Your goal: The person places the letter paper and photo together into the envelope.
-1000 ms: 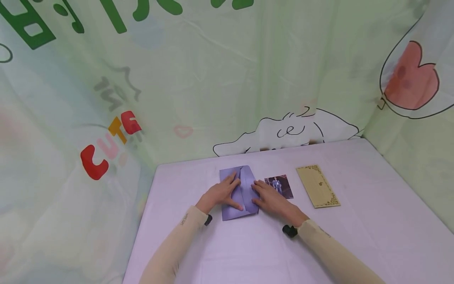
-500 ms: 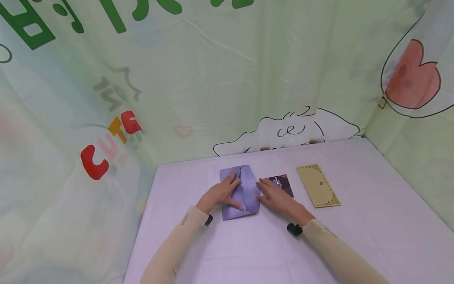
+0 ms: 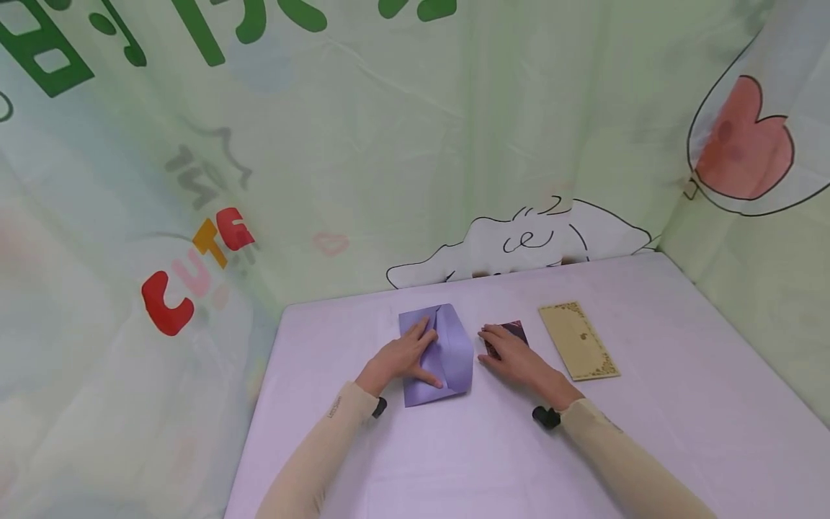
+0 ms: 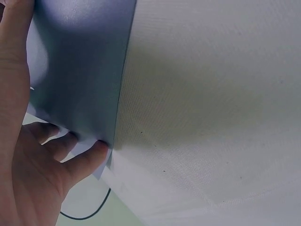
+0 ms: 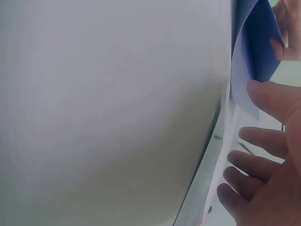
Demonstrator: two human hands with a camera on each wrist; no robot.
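A purple envelope [image 3: 459,353] lies on the table, its flap side up and the flap on the right standing slightly raised. My left hand [image 3: 397,358] rests on its left part with fingers spread; in the left wrist view, fingertips touch the envelope [image 4: 84,61] near one edge. To the right, my right hand [image 3: 521,362] hovers over a small dark photo [image 3: 517,329] and hides most of it. Its fingertips reach the photo's left edge. Seen from the right wrist, the fingers [image 5: 256,165] are loosely extended and grip nothing.
Farther right lies a tan rectangular card [image 3: 578,342] with ornate dark corner patterns. A pale cloth covers the table [image 3: 441,461]. Printed fabric curtains [image 3: 402,151] rise along the back and both sides.
My right hand has left the envelope's right edge and slid right, over the photo. The flap has lifted and opened slightly rightward. My left hand stays on the envelope.
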